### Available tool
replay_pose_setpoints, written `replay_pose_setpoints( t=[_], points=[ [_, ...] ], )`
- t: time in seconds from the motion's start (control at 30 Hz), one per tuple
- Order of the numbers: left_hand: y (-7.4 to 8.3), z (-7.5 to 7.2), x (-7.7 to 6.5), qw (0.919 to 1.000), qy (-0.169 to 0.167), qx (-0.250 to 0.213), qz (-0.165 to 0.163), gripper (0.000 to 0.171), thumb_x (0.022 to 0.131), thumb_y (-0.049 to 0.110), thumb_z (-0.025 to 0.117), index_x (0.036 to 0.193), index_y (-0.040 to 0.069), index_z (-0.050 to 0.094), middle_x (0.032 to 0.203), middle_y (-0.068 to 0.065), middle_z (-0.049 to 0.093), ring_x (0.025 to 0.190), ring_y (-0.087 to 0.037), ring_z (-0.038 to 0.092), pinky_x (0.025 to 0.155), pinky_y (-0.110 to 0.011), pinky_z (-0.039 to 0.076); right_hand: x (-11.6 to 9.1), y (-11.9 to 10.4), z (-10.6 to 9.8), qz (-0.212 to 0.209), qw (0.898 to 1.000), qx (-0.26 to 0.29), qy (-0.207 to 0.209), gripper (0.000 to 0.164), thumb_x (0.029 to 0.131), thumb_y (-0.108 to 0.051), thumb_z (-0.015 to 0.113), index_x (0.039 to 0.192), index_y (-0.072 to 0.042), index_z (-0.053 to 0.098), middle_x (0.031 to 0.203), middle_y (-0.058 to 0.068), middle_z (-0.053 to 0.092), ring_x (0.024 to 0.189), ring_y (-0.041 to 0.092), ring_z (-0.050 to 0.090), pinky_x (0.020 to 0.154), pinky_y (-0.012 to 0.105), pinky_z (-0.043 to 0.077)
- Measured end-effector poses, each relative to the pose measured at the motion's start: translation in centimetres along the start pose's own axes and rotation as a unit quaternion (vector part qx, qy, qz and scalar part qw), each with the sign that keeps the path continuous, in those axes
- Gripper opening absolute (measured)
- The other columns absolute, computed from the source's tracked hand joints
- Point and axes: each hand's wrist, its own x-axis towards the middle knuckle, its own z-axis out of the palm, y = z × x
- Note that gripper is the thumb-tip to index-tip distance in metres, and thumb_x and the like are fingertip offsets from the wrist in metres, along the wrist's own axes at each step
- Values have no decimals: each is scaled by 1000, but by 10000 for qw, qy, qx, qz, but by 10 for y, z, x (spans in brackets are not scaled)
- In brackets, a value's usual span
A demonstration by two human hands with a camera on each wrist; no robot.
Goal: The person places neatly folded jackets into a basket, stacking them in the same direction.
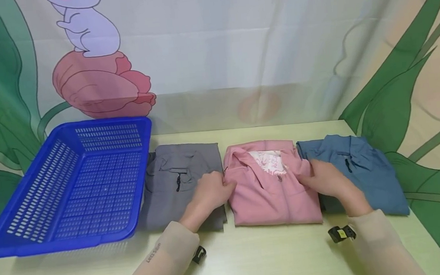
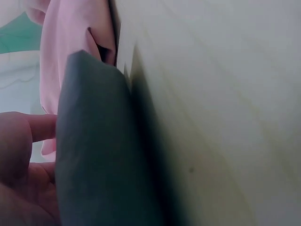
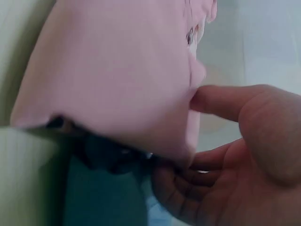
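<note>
A folded pink zip-up jacket [image 1: 259,204], its pale printed lining showing at the collar, lies between two other folded garments. My left hand [image 1: 211,191] grips its left edge, the forearm crossing the folded grey garment [image 1: 163,208]. On the opposite edge my right hand [image 1: 329,181] pinches the pink cloth. In the right wrist view its thumb [image 3: 221,100] lies on the upper face and the fingers curl underneath. The grey cloth [image 2: 101,150] hides part of the left hand in the left wrist view.
A blue plastic basket [image 1: 72,245] with perforated walls stands on the left of the pale table [image 1: 270,259]. To the right lies a folded blue garment [image 1: 379,184] with a dark zip pull, partly behind the right hand. A printed curtain [image 1: 213,55] hangs along the back.
</note>
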Motion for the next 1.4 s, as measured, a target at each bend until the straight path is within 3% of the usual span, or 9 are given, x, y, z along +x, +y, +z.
replay_pose_setpoints(
  t=[0.17,0.3,0.43,0.57,0.67,0.77,0.93,1.13,1.4],
  points=[
    [-1,0,3,10000,-12,66,-30,46,97,35,63,60,12,50,56,-2,48,52,-19,51,45,-31,37,7,15,2,187,9983,558,-53,71,92,-39,72,132,17,52,116,28,64,98,36,61,82,50,55],
    [1,-3,4,9998,29,-15,-216,35,99,36,61,82,6,56,72,-11,58,63,-26,58,52,-37,46,11,24,3,293,9946,973,-191,66,92,-42,74,125,13,58,105,20,65,91,30,59,75,41,52],
    [1,-5,5,9994,196,-54,-270,40,99,37,60,106,-2,55,89,-21,63,77,-35,63,62,-45,53,12,27,4,465,9908,1225,-329,54,92,-44,74,111,5,64,91,10,63,83,25,56,67,34,47],
    [2,-6,7,9995,223,30,-213,40,99,36,60,103,-4,57,96,-22,62,86,-39,64,71,-50,54,10,26,4,552,9891,1315,-373,47,93,-45,73,100,2,66,82,7,62,77,22,57,63,32,46],
    [4,-6,8,9996,220,165,-86,35,98,33,62,91,-1,61,95,-19,62,85,-37,63,74,-51,54,10,24,4,571,9886,1326,-427,48,94,-45,71,102,3,66,82,8,63,76,22,58,62,32,47],
    [6,-6,11,9996,203,210,0,30,98,31,63,83,5,62,89,-14,63,78,-31,60,67,-46,52,9,22,4,588,9888,1295,-454,53,94,-45,70,111,5,64,88,10,64,80,23,59,65,33,50],
    [9,-6,14,9996,69,-161,213,22,97,26,64,84,8,63,77,-8,62,68,-25,58,57,-36,48,9,19,6,507,9899,1246,-452,66,96,-45,69,129,10,55,106,17,64,92,29,58,76,37,52],
    [6,-2,16,9968,-260,-637,415,22,98,21,59,104,1,63,93,-12,63,81,-26,59,72,-41,53,12,18,13,362,9937,1035,-244,74,94,-42,72,135,15,48,119,26,62,99,34,59,85,46,53],
    [13,0,18,9938,-639,-853,325,55,102,26,46,144,-9,43,134,-27,59,109,-33,60,97,-49,50,15,10,14,184,9957,907,-10,69,90,-35,76,128,16,48,109,26,62,93,33,59,79,47,55]
  ],
)
